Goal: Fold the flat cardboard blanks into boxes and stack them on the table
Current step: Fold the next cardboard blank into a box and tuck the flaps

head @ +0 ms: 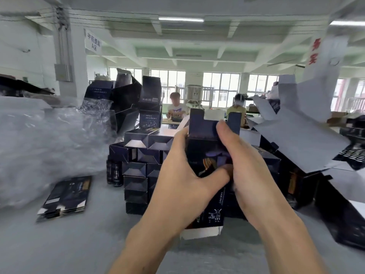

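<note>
**Both hands on a dark blue carton, held in front of the stack**

We see the left hand (pixel 177 175) and the right hand (pixel 245 171) together on one dark blue carton (pixel 203 147), raised above the grey desk (pixel 59 246) at the middle of the view. The left fingers (pixel 182 136) curl round the carton's left edge, and the left thumb lies across its front face. The right hand grips it from the other side, with one digit pressed up near the top rim; the rest of that hand's fingers are hidden behind the carton. The carton stands roughly upright. Its top flaps stick up unclosed, showing white inside, and a white flap (pixel 199 233) juts out at the bottom end, near the wrists.

Just behind the hands, a stack of folded boxes (pixel 136 175) rises from the desk in several tiers, with more open cartons (pixel 150 91) perched on top. A low pile of flat blanks (pixel 65 196) lies on the desk to the left. Beside it sits a large heap of clear plastic wrap (pixel 39 147). Two small dark bottles (pixel 113 173) stand at the left foot of the stack. On the right, a loose jumble of unfolded blanks (pixel 296 135) shows white undersides. Two seated people (pixel 175 107) work at a far bench.
</note>
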